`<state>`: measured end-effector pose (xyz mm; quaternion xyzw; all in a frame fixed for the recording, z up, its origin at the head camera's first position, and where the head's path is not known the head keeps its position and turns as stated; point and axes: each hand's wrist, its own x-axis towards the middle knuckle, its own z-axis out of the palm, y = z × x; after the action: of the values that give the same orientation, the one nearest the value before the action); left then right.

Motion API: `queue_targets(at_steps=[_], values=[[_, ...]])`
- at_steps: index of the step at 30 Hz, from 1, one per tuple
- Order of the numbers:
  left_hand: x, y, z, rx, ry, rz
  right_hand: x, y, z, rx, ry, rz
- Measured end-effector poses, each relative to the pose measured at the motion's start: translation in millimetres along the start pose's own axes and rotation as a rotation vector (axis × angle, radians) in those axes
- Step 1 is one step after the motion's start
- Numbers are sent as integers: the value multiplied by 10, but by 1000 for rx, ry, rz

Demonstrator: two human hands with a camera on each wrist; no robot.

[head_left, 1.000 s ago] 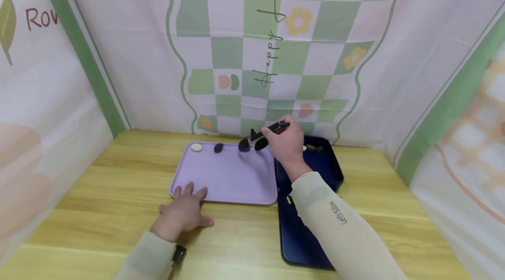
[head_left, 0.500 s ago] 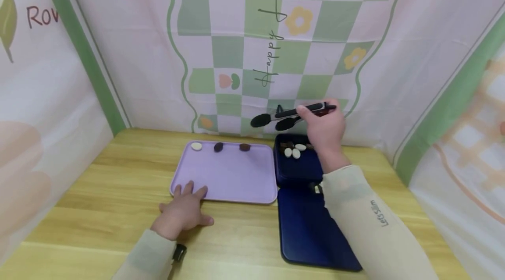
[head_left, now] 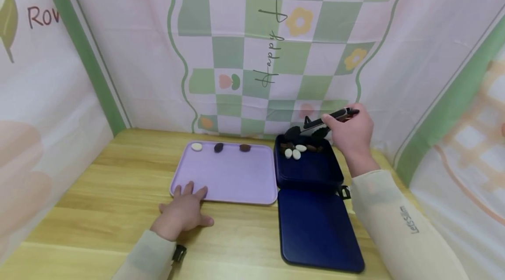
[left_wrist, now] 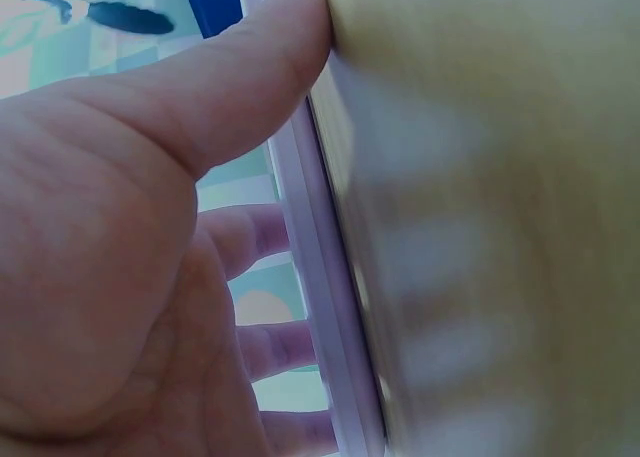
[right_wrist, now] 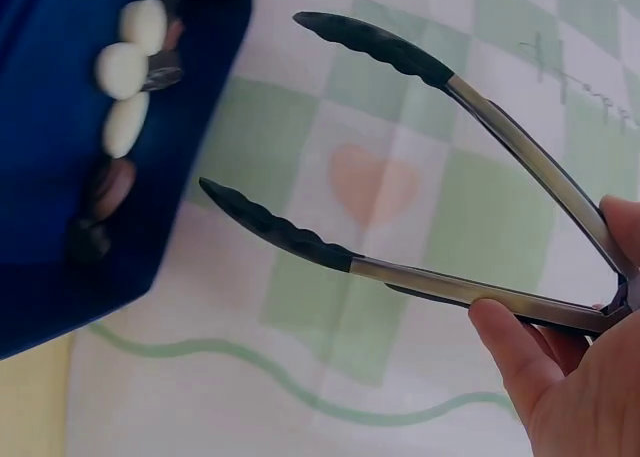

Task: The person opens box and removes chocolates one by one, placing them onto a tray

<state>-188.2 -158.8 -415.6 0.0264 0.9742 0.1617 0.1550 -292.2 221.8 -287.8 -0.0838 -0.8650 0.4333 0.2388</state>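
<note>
My right hand (head_left: 353,137) grips a pair of black-tipped metal tongs (right_wrist: 535,159), held over the back of a dark blue box (head_left: 305,174). The tongs' arms are spread apart, with nothing between the tips in the right wrist view. Inside the box, white oval pebble-like pieces (head_left: 296,154) and several brown and dark ones (head_left: 311,148) lie near the back. My left hand (head_left: 181,212) rests with spread fingers on the near left edge of a lilac tray (head_left: 229,179). Along its far side sit a cream oval piece (head_left: 196,147), a black one (head_left: 218,147) and a brown one (head_left: 244,147).
The box's blue lid (head_left: 320,232) lies folded open on the wooden table (head_left: 98,210), in front of the box. A black latch (head_left: 344,192) sticks out at the box's near right corner. A patterned cloth (head_left: 229,52) hangs right behind the tray and box.
From over the tray's far side, the right hand has moved right with the tongs to the back of the box. The brown piece beneath the tongs now shows on the tray. The left hand stays still.
</note>
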Motion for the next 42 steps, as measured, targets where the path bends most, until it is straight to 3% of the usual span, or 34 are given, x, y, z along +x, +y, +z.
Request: queue_targets(at_steps=[17, 42], values=[[-7, 2, 33, 4, 3, 1, -62, 295, 71, -123, -45, -25], [19, 1, 23, 10, 5, -7, -76, 309, 230, -115, -77, -51]])
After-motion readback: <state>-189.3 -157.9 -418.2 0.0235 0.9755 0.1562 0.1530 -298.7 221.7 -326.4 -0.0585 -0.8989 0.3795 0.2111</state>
